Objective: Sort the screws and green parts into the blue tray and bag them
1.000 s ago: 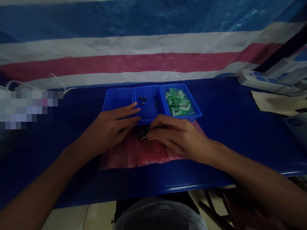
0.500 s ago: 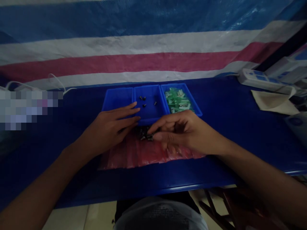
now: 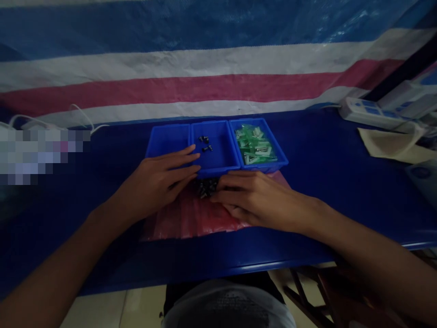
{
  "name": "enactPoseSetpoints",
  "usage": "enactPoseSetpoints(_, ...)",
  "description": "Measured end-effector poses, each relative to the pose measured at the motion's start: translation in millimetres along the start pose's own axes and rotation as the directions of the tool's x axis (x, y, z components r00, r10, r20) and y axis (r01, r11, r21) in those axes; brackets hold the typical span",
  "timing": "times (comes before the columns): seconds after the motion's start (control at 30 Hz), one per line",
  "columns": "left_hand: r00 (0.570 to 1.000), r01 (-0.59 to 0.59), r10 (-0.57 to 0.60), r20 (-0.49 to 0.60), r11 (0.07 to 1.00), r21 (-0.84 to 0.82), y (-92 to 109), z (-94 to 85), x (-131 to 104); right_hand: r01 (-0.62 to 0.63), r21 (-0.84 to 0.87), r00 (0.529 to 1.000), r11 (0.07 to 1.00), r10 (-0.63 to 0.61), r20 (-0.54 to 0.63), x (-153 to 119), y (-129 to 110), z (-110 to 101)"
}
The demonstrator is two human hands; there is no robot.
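My left hand (image 3: 164,175) lies over the near edge of the blue left tray (image 3: 169,132), fingers stretched out and apart, its tips near the blue middle tray (image 3: 218,172). Several small dark screws (image 3: 206,140) lie inside that middle tray. In front of it, a heap of dark screws (image 3: 205,187) rests on red plastic bags (image 3: 205,218). My right hand (image 3: 251,196) is closed, with bent fingers at the right side of the heap; whatever its fingertips hold is hidden. Green packets (image 3: 256,146) with white and metal pieces fill the blue right tray (image 3: 284,160).
A striped sheet (image 3: 218,59) hangs behind the blue table (image 3: 324,182). At the right are a white power strip (image 3: 365,111) and a beige folded piece (image 3: 385,143). White cables (image 3: 83,114) lie at the left, beside a blurred-out patch.
My right hand has turned palm down and bent its fingers at the heap. One screw in the middle tray has shifted left, beside another. My left hand has stayed put.
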State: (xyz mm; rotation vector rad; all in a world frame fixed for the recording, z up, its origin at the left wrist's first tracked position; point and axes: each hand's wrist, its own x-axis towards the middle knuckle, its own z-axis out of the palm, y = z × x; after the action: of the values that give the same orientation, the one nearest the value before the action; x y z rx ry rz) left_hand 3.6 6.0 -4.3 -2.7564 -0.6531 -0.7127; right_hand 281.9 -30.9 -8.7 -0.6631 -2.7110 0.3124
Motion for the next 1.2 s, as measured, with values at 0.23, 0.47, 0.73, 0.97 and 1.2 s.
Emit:
enactPoseSetpoints(0.23, 1.000, 0.011, -0.011, -0.003, 1.000, -0.007, 0, -1.8, 1, -0.009, 0.084, 0.999, 0.996, 0.006, 0.038, -2, 5, -5)
enactPoseSetpoints(0.47, 0.997, 0.079, -0.078, 0.031, 0.995, -0.055, 0, -2.3, -2, 0.154, -0.025, 0.979, 0.988, -0.155, -0.133, -4, 8, -5)
enactPoseSetpoints(0.73, 0.997, 0.074, -0.071, 0.043, 0.994, -0.082, -2, -1.1, -3, 0.049, 0.236, 0.972, 0.970, 0.008, -0.235, -2, -1, -9)
enactPoseSetpoints(0.97, 0.996, 0.076, -0.073, 0.042, 0.994, -0.079, 0, -2.3, -2, 0.110, 0.072, 0.994, 0.991, -0.110, -0.007, -1, 2, -1)
enactPoseSetpoints(1.2, 0.999, 0.033, -0.032, 0.042, 0.999, -0.029, 0, -3.6, 1, 0.028, 0.131, 0.999, 0.991, -0.022, -0.047, -5, 5, -12)
